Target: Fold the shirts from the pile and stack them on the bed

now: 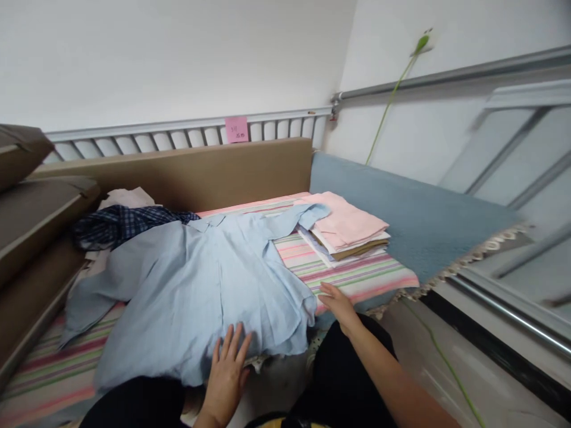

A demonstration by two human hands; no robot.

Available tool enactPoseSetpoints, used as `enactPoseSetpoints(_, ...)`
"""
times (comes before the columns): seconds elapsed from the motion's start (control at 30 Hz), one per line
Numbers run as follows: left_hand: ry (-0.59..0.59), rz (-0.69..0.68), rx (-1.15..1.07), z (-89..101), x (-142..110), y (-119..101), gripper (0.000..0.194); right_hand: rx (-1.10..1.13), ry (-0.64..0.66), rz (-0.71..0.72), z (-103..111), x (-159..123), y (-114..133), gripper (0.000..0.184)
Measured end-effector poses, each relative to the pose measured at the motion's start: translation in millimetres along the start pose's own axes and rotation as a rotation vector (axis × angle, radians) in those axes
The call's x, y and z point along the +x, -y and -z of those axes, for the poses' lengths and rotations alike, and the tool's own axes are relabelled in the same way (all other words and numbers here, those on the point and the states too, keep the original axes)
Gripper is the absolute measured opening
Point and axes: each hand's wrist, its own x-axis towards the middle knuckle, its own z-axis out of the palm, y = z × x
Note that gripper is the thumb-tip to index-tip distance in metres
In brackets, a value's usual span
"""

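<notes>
A light blue long-sleeved shirt (214, 279) lies spread out, front side up, its collar toward the back. My left hand (228, 368) rests on the shirt's near hem with fingers stretched and apart. To the right of the hem, my right hand (339, 306) is held over the edge of the striped cloth (375, 276), empty, fingers apart. One sleeve reaches onto a stack of folded clothes, topped by a pink garment (352, 220). The other sleeve extends left, near a crumpled dark plaid shirt (125, 224).
Brown cushions (40, 220) are piled at the left, and a long brown cushion (214, 169) stands along the back. A blue cover (392, 208) with a fringed edge lies to the right. A pink note (236, 129) hangs on the railing. A green cord (387, 110) runs down the wall.
</notes>
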Motion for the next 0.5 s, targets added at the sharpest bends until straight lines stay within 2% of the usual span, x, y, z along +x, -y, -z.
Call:
enactPoseSetpoints(0.1, -0.033, 0.036, -0.063, -8.9, 13, 6, 0.058, -0.135, 0.024, -0.011, -11, -1, 6, 0.045)
enactPoseSetpoints(0.2, -0.082, 0.101, -0.224, -12.0, 21, 15, 0.035, -0.225, 0.001, 0.054, -28, -4, 13, 0.021)
enactPoseSetpoints(0.3, -0.156, 0.215, -0.468, -6.3, 23, 16, 0.024, -0.291, 0.010, 0.114, -27, -7, 17, 0.005)
enactPoseSetpoints(0.4, -0.212, 0.458, -0.813, 0.6, 16, 15, 0.025, -0.325, 0.008, 0.127, -4, -5, 19, 0.010)
enactPoseSetpoints(0.5, -0.082, 0.917, -1.236, 0.8, -3, 15, 0.032, -0.340, -0.010, 0.144, 25, 5, 11, 0.012)
